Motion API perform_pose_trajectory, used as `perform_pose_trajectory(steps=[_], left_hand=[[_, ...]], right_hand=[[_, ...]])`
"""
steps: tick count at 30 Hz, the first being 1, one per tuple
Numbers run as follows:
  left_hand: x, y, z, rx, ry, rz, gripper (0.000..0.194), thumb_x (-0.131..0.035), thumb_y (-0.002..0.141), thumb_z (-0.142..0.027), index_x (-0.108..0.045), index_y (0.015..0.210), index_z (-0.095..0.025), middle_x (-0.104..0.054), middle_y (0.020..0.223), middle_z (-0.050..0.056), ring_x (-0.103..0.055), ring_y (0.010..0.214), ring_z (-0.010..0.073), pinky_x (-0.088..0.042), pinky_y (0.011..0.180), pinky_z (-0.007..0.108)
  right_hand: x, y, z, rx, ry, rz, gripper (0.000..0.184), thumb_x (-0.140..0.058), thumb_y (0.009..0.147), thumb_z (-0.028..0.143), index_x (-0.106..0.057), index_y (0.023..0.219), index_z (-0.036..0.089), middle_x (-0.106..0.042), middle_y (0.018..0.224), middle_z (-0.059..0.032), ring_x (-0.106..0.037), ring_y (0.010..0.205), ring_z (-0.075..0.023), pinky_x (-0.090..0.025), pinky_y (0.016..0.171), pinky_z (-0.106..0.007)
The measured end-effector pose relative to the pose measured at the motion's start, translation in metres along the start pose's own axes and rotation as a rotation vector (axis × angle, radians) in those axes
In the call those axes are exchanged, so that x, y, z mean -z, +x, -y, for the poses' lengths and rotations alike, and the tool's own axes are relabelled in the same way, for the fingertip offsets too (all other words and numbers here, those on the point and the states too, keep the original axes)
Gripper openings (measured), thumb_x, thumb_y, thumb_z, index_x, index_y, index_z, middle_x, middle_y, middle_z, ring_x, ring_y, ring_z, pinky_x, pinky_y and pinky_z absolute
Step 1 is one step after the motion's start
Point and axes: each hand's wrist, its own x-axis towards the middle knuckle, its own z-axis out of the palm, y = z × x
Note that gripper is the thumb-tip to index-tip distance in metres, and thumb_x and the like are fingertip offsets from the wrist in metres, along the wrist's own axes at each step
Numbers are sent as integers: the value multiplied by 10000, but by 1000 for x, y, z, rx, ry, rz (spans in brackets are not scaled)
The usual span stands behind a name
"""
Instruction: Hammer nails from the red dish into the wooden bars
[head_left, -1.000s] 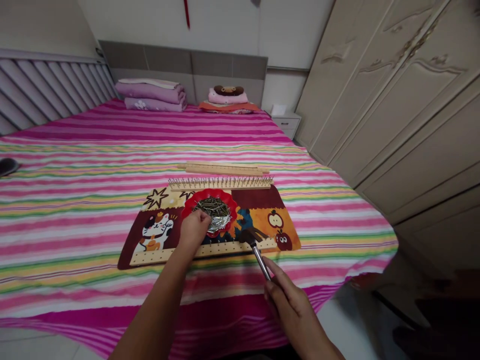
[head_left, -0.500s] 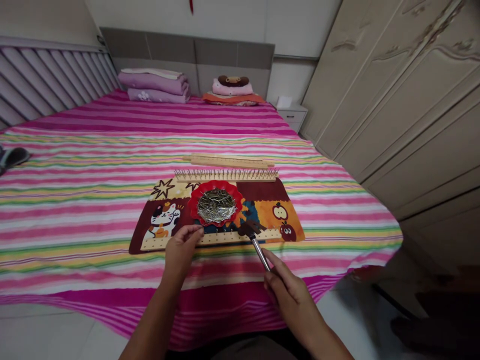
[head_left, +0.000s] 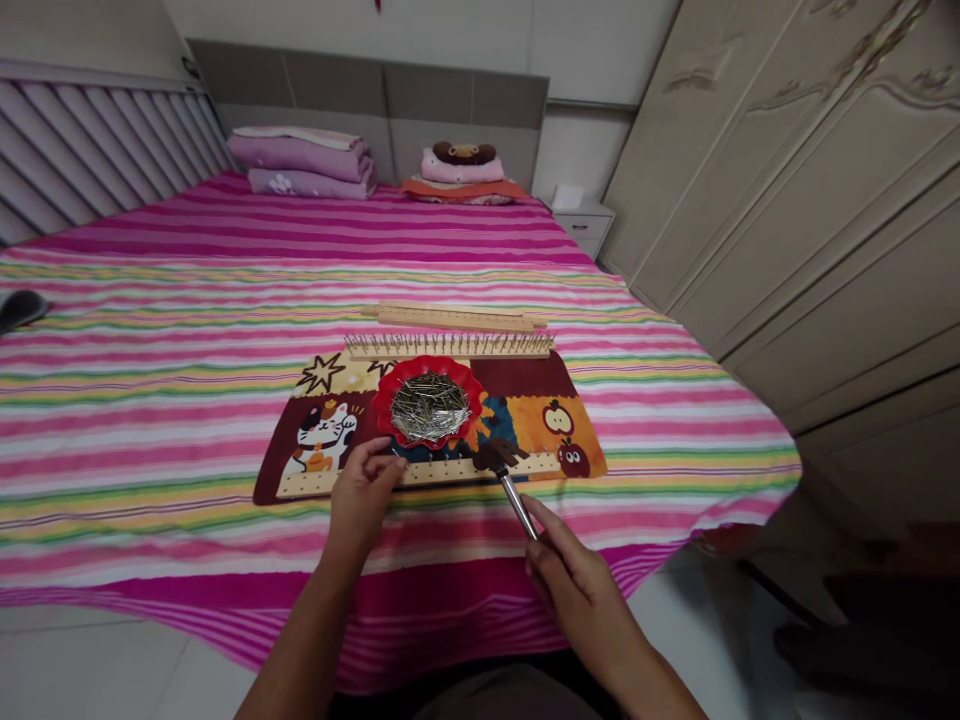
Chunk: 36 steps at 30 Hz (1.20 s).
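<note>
My right hand (head_left: 576, 578) is wrapped round the handle of a hammer (head_left: 516, 498), whose dark head rests over the right part of a pale wooden strip (head_left: 435, 472). The strip lies along the mat's near edge, with holes and several nails standing in it. My left hand (head_left: 366, 490) is closed in a pinch just over the strip, left of the hammer. A thin, light nail (head_left: 400, 456) shows at its fingertips. Behind the left fingers stands a red scalloped bowl (head_left: 384, 408) filled with loose nails (head_left: 431, 405).
A patterned mat (head_left: 517, 378) lies under the bowl and strip. Beyond the bowl stands a wooden strip bristling with upright nails (head_left: 450, 347), and further wooden strips (head_left: 457, 317) lie behind it. Folded bedding (head_left: 300, 160) is at the far end of the striped bed.
My left fingers have spread a little and turned, and a nail now shows at their tips. The hammer has barely moved. The camera view has shifted slightly.
</note>
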Motion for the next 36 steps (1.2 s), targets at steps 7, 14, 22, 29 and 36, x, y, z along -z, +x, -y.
perform_pose_trajectory(steps=[7,14,22,29,36], left_hand=[[14,0,-3,59,13,16,402,-707,535,-433,-683,826,-156,-683,692,24,-613,660,149,-481,629,262],[21,-2,-1,83,100,41,460,-744,508,-456,-690,857,-161,-699,714,34,-633,676,162,-491,634,269],[17,-6,-3,63,140,42,430,-721,508,-422,-678,859,-178,-711,742,29,-654,725,171,-514,680,273],[17,-10,-8,31,280,-40,290,-680,561,-413,-687,773,-215,-699,678,4,-646,691,171,-507,654,262],[18,-9,0,45,171,8,355,-701,548,-431,-683,816,-199,-700,712,19,-642,691,169,-503,654,271]], right_hand=[[-3,2,-7,11,16,29,497,-397,908,309,-433,1384,167,-364,620,49,-293,529,-119,-248,503,-248],[-2,1,-8,20,-11,37,490,-394,903,308,-444,1376,190,-368,623,47,-304,533,-126,-255,508,-253],[-2,2,-3,11,-10,41,494,-399,900,304,-449,1373,168,-384,630,45,-297,537,-121,-260,512,-250],[-2,2,-7,25,12,33,474,-402,911,292,-456,1371,192,-398,627,49,-305,519,-109,-267,492,-238],[-4,2,-10,-44,121,42,490,-463,898,367,-468,1364,217,-468,643,37,-346,480,-98,-263,426,-211]])
